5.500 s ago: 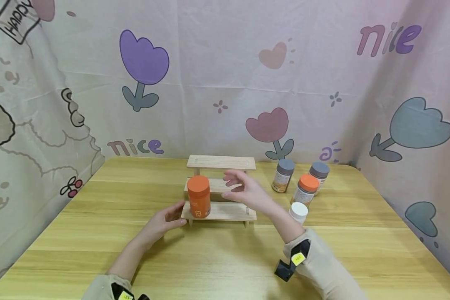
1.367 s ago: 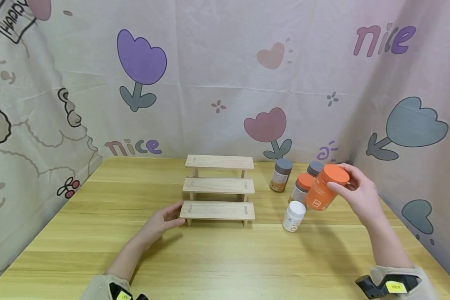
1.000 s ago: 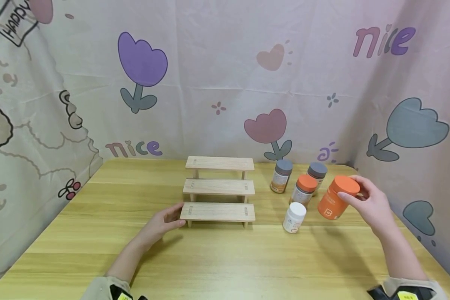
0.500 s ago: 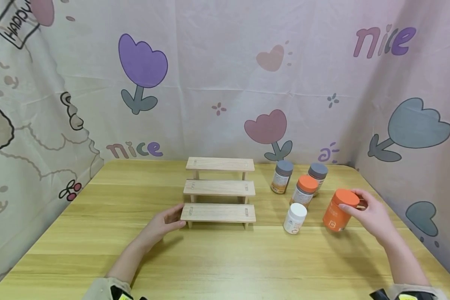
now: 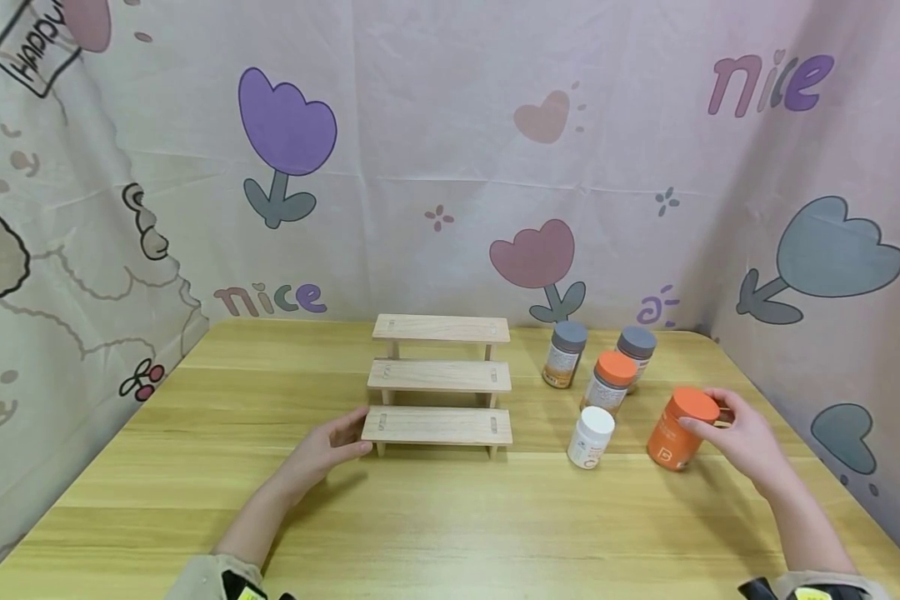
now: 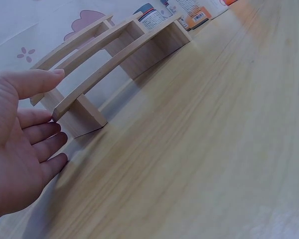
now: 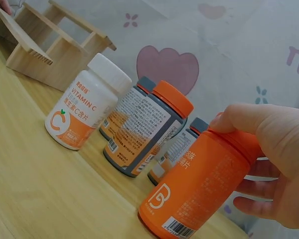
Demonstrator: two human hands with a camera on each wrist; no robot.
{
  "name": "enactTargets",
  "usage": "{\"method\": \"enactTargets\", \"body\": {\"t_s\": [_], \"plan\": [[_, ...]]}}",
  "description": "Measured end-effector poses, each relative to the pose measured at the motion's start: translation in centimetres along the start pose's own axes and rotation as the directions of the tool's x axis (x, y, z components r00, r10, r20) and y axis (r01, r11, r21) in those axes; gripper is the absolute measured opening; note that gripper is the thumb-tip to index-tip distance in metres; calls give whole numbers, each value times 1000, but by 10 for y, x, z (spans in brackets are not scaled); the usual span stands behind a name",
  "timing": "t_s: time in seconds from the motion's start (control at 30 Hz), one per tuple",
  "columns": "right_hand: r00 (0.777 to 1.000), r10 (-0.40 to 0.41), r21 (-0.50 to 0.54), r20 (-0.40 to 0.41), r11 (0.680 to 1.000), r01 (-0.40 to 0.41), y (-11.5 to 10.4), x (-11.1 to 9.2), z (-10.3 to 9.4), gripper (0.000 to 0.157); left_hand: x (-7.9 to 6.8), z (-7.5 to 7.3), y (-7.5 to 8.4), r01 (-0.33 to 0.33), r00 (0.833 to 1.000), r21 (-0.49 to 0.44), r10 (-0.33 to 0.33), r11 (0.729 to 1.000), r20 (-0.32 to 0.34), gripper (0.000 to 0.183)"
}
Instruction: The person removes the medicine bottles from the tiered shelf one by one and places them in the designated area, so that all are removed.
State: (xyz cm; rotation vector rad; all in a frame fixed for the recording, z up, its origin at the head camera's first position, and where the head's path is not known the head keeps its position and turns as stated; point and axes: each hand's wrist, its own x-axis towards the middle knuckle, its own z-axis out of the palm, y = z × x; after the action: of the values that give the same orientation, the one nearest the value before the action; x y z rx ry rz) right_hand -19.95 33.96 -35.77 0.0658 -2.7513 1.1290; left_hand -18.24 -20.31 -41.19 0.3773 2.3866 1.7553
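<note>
An orange pill bottle (image 5: 673, 437) with an orange lid is at the right of the table, its base seemingly on the wood. My right hand (image 5: 746, 437) grips it near the lid, thumb in front and fingers behind, also seen in the right wrist view. At centre stands a three-step wooden display rack (image 5: 438, 425) with bare steps. My left hand (image 5: 322, 450) is at the left end of the lowest step; in the left wrist view its fingers (image 6: 42, 132) are loosely bent, fingertips at the board's end, not wrapped around it.
Left of the orange bottle stands a white vitamin C bottle (image 5: 591, 437). Behind it are a grey bottle with an orange lid (image 5: 610, 383) and two grey-lidded bottles, one nearer the rack (image 5: 565, 354) and one farther right (image 5: 637, 346). A printed curtain (image 5: 420, 167) hangs behind the table.
The orange bottle was on the rack's lowest step; my right hand has carried it right, past the other bottles, and lowered it to the table. My left hand has stayed at the rack.
</note>
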Motion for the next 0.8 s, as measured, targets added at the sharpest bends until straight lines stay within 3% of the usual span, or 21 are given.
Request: {"method": "enactTargets", "body": {"t_s": [0.5, 0.8], "plan": [[997, 5, 22, 76, 1000, -7, -2, 1, -2, 75, -2, -1, 2, 9, 1000, -4, -9, 1000, -11, 68], [998, -61, 16, 15, 998, 60, -6, 2, -4, 71, -1, -2, 3, 10, 1000, 9, -10, 1000, -3, 69]]}}
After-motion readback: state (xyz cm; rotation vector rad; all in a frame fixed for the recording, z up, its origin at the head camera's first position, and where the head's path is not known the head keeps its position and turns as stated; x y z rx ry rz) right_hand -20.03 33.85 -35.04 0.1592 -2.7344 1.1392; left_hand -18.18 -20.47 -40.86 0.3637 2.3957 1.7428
